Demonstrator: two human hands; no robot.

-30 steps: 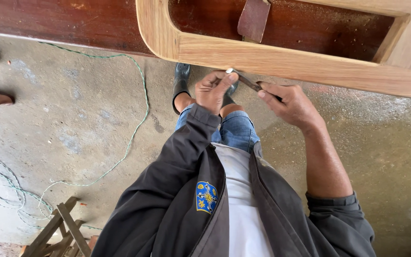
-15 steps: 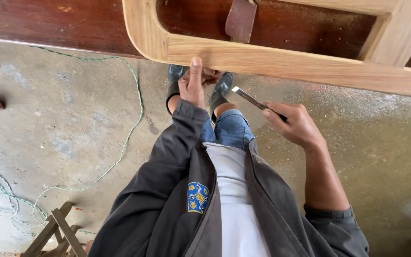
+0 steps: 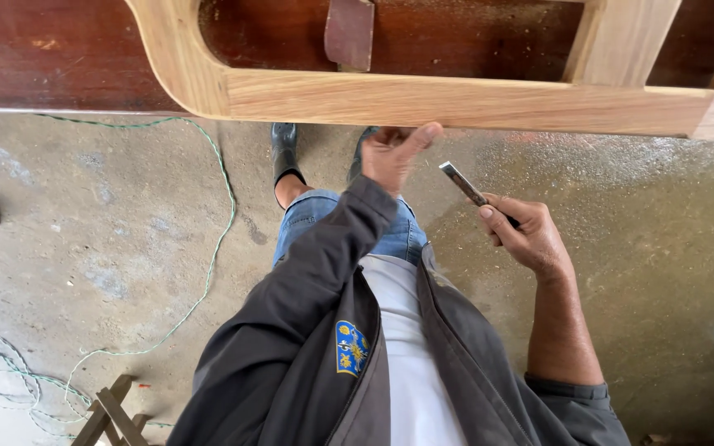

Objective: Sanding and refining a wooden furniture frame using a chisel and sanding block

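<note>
Hands at the edge of a pale wooden frame (image 3: 456, 103), which was laid flat on a dark reddish-brown bench top (image 3: 51, 54) dusted with sawdust. The left hand (image 3: 394, 153) was raised to the underside of the frame's near rail, its thumb pressed along the lower edge and the other fingers curled loosely; nothing was held in it. The right hand (image 3: 526, 235) was closed around the dark handle of a chisel (image 3: 466, 183), whose flat metal blade was pointed up and to the left, just below the rail and apart from it, near the left thumb. A dark strap-like piece (image 3: 349, 33) was seen lying across the bench inside the frame. A green cord (image 3: 223, 198) was trailed over the concrete floor (image 3: 109, 248).
</note>
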